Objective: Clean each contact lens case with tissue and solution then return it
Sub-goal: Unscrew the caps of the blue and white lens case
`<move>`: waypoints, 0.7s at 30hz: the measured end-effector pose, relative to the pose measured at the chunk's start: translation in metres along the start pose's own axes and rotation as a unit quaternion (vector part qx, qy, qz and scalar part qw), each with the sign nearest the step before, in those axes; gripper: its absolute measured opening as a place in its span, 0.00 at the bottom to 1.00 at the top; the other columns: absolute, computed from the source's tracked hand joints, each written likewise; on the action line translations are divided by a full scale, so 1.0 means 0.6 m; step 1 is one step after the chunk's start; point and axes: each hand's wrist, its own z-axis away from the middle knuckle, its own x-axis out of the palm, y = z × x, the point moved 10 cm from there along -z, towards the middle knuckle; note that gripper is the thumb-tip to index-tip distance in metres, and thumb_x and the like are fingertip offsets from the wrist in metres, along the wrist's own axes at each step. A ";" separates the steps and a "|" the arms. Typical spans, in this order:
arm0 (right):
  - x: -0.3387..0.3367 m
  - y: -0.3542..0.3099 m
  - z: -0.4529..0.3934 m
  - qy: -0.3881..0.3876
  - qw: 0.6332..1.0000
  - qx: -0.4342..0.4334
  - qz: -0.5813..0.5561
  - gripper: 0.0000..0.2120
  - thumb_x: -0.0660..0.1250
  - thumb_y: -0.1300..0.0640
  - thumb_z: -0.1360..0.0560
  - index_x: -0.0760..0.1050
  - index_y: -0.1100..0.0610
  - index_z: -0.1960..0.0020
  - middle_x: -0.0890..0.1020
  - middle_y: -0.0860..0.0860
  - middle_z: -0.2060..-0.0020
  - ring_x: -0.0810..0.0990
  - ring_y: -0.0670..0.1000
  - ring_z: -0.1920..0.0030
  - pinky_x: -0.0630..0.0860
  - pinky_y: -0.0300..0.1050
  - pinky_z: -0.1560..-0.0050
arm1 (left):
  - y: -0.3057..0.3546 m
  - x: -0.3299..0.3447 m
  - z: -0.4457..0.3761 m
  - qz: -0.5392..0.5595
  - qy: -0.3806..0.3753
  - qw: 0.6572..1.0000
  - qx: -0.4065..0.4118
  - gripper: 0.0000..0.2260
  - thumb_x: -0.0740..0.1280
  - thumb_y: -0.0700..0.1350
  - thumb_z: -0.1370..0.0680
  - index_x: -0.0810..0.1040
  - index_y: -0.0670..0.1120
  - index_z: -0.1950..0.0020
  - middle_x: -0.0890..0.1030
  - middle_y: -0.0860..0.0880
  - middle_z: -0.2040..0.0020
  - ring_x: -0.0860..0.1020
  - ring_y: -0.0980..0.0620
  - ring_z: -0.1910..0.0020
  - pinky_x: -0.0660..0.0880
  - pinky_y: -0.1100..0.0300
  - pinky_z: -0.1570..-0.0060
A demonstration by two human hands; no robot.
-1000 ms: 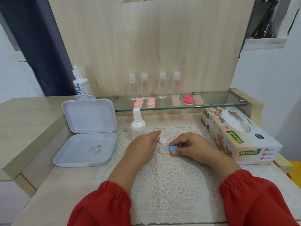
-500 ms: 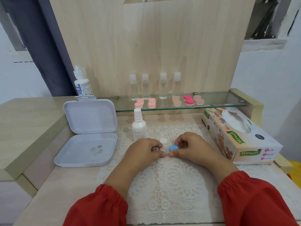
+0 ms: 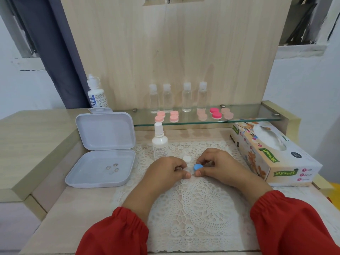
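A white contact lens case (image 3: 189,169) is held just above the lace mat (image 3: 198,208). My left hand (image 3: 165,172) grips its white body from the left. My right hand (image 3: 219,166) pinches the blue cap (image 3: 198,166) on the case's right side. A loose white cap (image 3: 187,159) lies on the mat just behind the hands. A white solution bottle (image 3: 159,142) stands upright behind my left hand. The tissue box (image 3: 272,153) lies at the right.
An open white plastic box (image 3: 103,150) holding several small lenses sits at the left. A glass shelf (image 3: 239,120) carries several pink lens cases (image 3: 173,116) and clear bottles (image 3: 186,97). Another solution bottle (image 3: 95,93) stands on the left ledge.
Both hands have drawn the case slightly nearer and closed round it; the left fingers, stretched out a second ago, are curled now. The white cap shows behind them.
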 end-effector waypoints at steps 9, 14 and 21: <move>0.010 0.006 0.015 -0.042 0.999 0.018 -0.028 0.16 0.76 0.56 0.30 0.81 0.50 0.43 0.78 0.45 0.51 0.75 0.38 0.51 0.67 0.29 0.50 | -0.005 -0.003 -0.003 0.003 0.002 1.000 -0.004 0.14 0.73 0.52 0.28 0.81 0.53 0.44 0.77 0.59 0.61 0.76 0.58 0.59 0.73 0.59 0.54; -0.003 0.013 0.017 0.033 0.997 0.063 -0.034 0.18 0.80 0.49 0.37 0.77 0.50 0.52 0.78 0.48 0.56 0.75 0.43 0.58 0.72 0.36 0.57 | -0.003 -0.004 -0.001 0.014 0.002 1.000 -0.005 0.09 0.73 0.52 0.29 0.82 0.54 0.50 0.77 0.55 0.65 0.75 0.56 0.64 0.75 0.55 0.57; 0.002 0.009 0.017 0.010 0.999 0.035 -0.039 0.15 0.77 0.53 0.32 0.79 0.46 0.47 0.77 0.49 0.52 0.75 0.42 0.53 0.68 0.26 0.55 | -0.006 -0.003 -0.003 0.017 0.000 1.000 -0.009 0.10 0.73 0.53 0.29 0.82 0.55 0.49 0.78 0.55 0.64 0.76 0.56 0.63 0.74 0.56 0.57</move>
